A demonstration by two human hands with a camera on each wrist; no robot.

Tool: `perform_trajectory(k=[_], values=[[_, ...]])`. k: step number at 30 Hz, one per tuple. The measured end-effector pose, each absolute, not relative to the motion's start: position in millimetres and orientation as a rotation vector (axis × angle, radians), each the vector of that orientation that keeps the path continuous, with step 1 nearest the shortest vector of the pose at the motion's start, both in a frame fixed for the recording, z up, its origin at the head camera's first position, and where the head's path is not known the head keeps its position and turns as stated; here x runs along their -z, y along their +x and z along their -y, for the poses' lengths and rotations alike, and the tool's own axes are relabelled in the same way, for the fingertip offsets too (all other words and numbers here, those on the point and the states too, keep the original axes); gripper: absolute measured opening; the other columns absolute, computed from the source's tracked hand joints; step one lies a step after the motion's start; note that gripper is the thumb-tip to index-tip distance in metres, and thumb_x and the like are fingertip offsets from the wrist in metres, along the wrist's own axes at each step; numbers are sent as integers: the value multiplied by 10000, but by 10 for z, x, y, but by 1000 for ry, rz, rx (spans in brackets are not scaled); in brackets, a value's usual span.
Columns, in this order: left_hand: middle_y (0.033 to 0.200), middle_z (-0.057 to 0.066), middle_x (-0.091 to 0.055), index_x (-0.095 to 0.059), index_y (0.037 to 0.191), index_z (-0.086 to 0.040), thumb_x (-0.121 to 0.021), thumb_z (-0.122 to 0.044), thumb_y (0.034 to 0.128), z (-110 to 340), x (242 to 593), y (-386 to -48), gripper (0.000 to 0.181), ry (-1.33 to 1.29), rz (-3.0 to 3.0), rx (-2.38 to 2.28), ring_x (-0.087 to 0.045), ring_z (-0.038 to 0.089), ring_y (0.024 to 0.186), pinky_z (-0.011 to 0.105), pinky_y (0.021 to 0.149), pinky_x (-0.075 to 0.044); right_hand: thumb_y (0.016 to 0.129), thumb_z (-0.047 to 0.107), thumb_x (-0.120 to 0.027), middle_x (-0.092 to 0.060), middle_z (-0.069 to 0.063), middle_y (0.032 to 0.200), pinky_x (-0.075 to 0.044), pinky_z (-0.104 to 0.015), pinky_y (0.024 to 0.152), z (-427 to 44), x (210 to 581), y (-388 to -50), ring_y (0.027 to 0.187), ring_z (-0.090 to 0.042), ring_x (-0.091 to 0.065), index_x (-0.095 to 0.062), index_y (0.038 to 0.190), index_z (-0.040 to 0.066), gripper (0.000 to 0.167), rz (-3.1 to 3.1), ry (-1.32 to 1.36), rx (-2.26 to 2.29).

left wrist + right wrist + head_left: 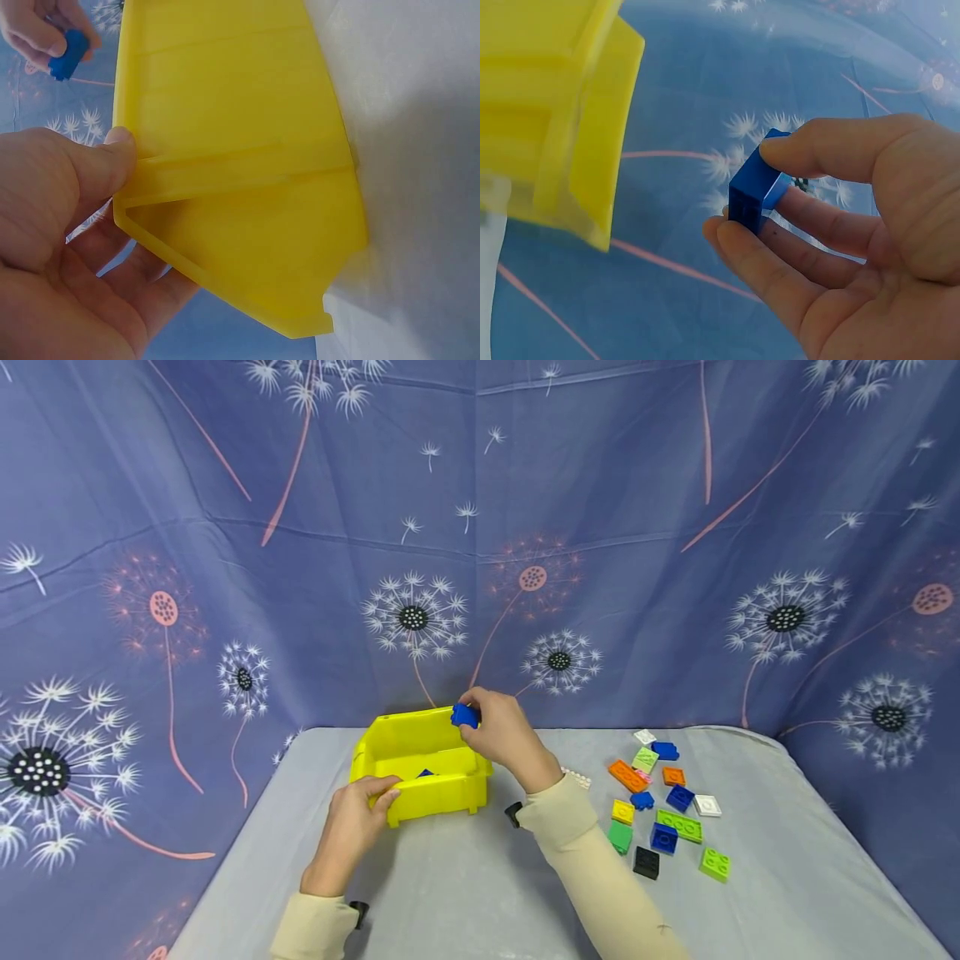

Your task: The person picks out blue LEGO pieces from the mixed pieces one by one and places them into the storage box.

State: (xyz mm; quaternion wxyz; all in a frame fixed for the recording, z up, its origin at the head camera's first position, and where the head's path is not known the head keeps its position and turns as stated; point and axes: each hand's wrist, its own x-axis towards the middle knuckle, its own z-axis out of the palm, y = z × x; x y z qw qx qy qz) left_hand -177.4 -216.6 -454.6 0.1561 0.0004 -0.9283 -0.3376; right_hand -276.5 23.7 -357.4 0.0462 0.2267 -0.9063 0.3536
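Brick (pixel 464 716) is lying directly in the fingers of the right hand (pixel 506 735), with no gap separating the two. The thumb is pressing one face while the fingertips are backing the opposite side, forming a pinch.

Controlling relation: brick to bin (pixel 442 797). The brick is hovering above rim level at the bin's right end, and is touching no part of the bin. The right wrist view is showing it tilted; foreshortening is hiding which edge is longest, so its long axis cannot be told.

The bin is standing on the table (pixel 450 902), its long axis running left to right and its mouth facing up. A dark blue piece (pixel 425 773) is showing inside, partly hidden behind the near wall.

The left hand (pixel 351 831) is gripping the bin's near left corner, thumb lying on the rim, fingers curling round the wall. It is working well apart from the brick; the right hand is carrying that alone. Loose pieces (pixel 620 837) are lying farther right on the table.
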Motion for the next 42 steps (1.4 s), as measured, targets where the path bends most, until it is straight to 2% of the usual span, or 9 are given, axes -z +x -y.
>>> perform_trajectory(k=[8, 15, 18, 20, 21, 23, 25, 37, 42], values=[[1203, 91, -755, -791, 1204, -123, -751, -186, 969, 2164, 4555, -1783, 246, 20, 2657, 975, -700, 322, 1141, 492, 937, -583, 928, 142, -767, -700, -130, 1243, -602, -435, 950, -1, 3647, -2722, 1076, -283, -686, -663, 1294, 63, 389, 2804, 766, -1029], [1193, 86, -759, -791, 1203, -120, -748, -189, 972, 2160, 4551, -1792, 245, 17, 2658, 976, -706, 314, 1127, 491, 926, -586, 899, 115, -792, -723, -81, 1133, -611, -377, 899, 175, 3750, -2695, 929, -198, -663, -705, 1225, 44, 345, 2876, 793, -957], [1188, 87, -760, -793, 1202, -124, -750, -190, 970, 2160, 4551, -1793, 244, 15, 2661, 961, -709, 314, 1116, 490, 913, -589, 869, 93, -811, -702, -34, 970, -602, -314, 789, 236, 3786, -2685, 797, -161, -613, -739, 1099, 54, 244, 2923, 772, -913], [1184, 86, -762, -796, 1196, -129, -753, -190, 968, 2159, 4548, -1791, 240, 16, 2659, 955, -712, 312, 1110, 488, 907, -591, 858, 68, -804, -608, -6, 788, -537, -259, 657, 271, 3808, -2685, 669, -144, -532, -729, 938, 60, 110, 2956, 762, -895], [1183, 84, -762, -797, 1194, -130, -754, -190, 966, 2160, 4547, -1791, 240, 17, 2658, 955, -712, 311, 1109, 488, 906, -591, 853, 57, -802, -541, 3, 715, -491, -242, 600, 286, 3821, -2687, 616, -140, -489, -706, 857, 68, 97, 2969, 757, -898], [1183, 85, -762, -796, 1194, -126, -755, -189, 965, 2160, 4547, -1791, 240, 16, 2657, 956, -712, 311, 1109, 489, 907, -591, 850, 42, -789, -406, 12, 623, -395, -234, 525, 310, 3847, -2691, 540, -137, -399, -625, 725, 91, 213, 3000, 747, -889], [1183, 87, -762, -796, 1194, -122, -756, -187, 965, 2160, 4547, -1791, 241, 15, 2656, 958, -712, 311, 1109, 490, 908, -590, 852, 39, -780, -323, 15, 593, -342, -235, 496, 327, 3879, -2698, 508, -135, -345, -566, 665, 106, 292, 3026, 737, -882], [1156, 85, -770, -805, 1169, -121, -774, -160, 946, 2163, 4565, -1798, 228, 2, 2630, 939, -719, 314, 1092, 495, 906, -589, 864, 86, -782, -338, 20, 595, -330, -234, 491, 378, 3956, -2708, 511, -130, -356, -563, 668, 129, 297, 3052, 736, -779], [1142, 79, -773, -808, 1161, -122, -774, -162, 946, 2164, 4564, -1796, 221, -5, 2623, 934, -725, 308, 1078, 482, 887, -596, 841, 38, -751, -277, 39, 594, -258, -232, 472, 381, 3966, -2732, 506, -111, -275, -521, 638, 142, 323, 3041, 754, -774]])
